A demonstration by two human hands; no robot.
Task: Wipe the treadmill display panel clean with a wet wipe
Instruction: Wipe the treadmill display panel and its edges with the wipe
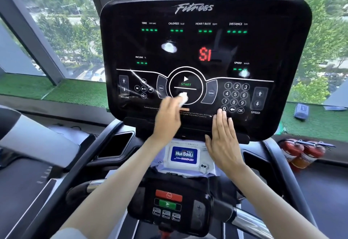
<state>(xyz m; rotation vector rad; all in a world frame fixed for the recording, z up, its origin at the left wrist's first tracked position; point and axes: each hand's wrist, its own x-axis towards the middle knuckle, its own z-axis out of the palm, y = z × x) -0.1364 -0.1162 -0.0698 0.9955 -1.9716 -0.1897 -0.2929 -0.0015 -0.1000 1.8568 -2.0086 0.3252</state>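
Currently left hand (169, 115) fingers grasp a wet wipe (183, 97) against the display panel (205, 54); right hand (223, 140) rests flat, fingers released, on its lower edge

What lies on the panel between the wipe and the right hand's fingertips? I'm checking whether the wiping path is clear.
Head view: between the wet wipe and the right hand lie only the display panel's flat markings: the MODE key and small print.

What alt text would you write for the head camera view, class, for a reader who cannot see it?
A person's left hand presses a white wet wipe onto the glossy black treadmill display panel below its START button, while the open right hand rests flat on the panel's lower edge. A white wipe packet with a blue label lies underneath.
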